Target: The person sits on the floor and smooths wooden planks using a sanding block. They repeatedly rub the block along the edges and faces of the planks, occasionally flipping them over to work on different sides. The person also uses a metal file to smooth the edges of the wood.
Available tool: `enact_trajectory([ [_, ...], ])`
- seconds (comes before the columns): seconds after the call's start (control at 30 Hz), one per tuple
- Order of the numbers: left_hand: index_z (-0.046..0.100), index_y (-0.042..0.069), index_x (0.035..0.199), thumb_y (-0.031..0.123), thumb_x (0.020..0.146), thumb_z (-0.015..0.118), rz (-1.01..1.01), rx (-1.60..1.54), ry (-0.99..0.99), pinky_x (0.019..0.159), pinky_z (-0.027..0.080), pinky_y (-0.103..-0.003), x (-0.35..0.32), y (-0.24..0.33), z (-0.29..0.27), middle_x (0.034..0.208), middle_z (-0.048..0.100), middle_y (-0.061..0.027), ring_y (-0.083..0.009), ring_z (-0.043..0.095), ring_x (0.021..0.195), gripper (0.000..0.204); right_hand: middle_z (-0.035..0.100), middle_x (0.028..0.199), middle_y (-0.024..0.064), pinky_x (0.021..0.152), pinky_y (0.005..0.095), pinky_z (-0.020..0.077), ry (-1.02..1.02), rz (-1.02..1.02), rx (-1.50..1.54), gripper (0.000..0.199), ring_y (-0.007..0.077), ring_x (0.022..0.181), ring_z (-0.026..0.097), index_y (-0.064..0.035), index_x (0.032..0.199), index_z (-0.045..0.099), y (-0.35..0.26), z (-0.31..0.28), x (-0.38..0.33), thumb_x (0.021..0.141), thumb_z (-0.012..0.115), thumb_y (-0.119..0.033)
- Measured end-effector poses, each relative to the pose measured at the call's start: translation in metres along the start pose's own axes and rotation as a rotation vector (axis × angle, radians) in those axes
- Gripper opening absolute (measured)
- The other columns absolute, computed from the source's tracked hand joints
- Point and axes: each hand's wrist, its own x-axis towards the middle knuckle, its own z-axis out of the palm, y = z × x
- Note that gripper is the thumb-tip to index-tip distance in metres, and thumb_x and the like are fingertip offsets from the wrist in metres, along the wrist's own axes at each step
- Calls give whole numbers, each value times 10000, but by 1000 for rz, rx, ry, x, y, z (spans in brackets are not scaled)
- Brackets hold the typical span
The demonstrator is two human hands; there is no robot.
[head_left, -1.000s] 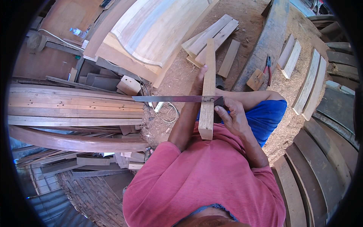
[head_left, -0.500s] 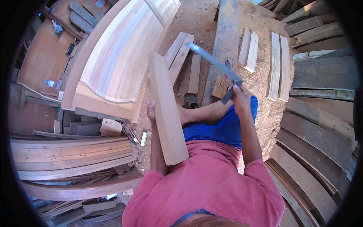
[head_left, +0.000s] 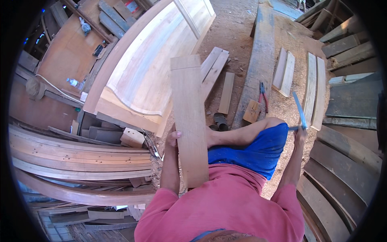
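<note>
1. The left hand is closing its grip on the left edge of the long pale rectangular wooden board, thumb lying on the face, holding it flat over the lap with its far end pointing away from the person.
2. To the right of the board, the right hand is wrapping its grip around the handle of the slim grey metal-bladed saw, lifted out to the side with the blade well apart from the board.
3. By my judgement, the step in hand is readying the board between strokes; the next move is calling for the saw to be swung back over the board and for the left hand to be steadying it firmly.
4. Counting from left to right of the board: one large curved pale wooden panel is lying to its left; two short planks are lying just beside its far end, with one narrow slat near them.
5. Further right of the board, one small square wood block and one pair of red-handled pliers are resting beside the long grey beam on the sawdust floor.
</note>
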Motion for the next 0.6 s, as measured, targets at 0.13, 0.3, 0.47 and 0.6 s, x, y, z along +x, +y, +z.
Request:
enact_trajectory([
  [0.13, 432, -12, 1527, 562, 778, 750, -12, -459, -230, 1022, 559, -451, 24, -25, 6, 1365, 633, -205, -337, 649, 1223, 995, 543, 623, 43, 382, 313, 348, -64, 272, -219, 214, 145, 403, 464, -19, 855, 608, 80, -65, -28, 998, 601, -178],
  [0.3, 457, -2, 1507, 563, 775, 752, -14, -759, -416, 1004, 563, -437, 42, -43, 13, 1335, 654, -182, -313, 665, 1187, 971, 534, 630, 36, 397, 320, 352, 35, 518, -196, 154, 146, 452, 498, -52, 821, 585, 130, -72, -91, 950, 585, -135],
  [0.47, 482, 9, 1488, 565, 771, 755, 6, -842, -453, 986, 567, -422, 40, -56, 12, 1304, 675, -159, -290, 681, 1151, 948, 538, 655, 27, 396, 310, 361, -15, 487, -104, 156, 139, 476, 510, -66, 826, 588, 101, -61, -103, 951, 555, -153],
  [0.6, 484, 4, 1479, 546, 792, 753, 32, -759, -346, 965, 581, -429, 17, -49, 10, 1287, 672, -158, -285, 686, 1135, 915, 502, 610, -7, 391, 295, 346, -222, 316, -159, 183, 124, 455, 486, -80, 809, 576, 85, -32, -81, 960, 547, -180],
])
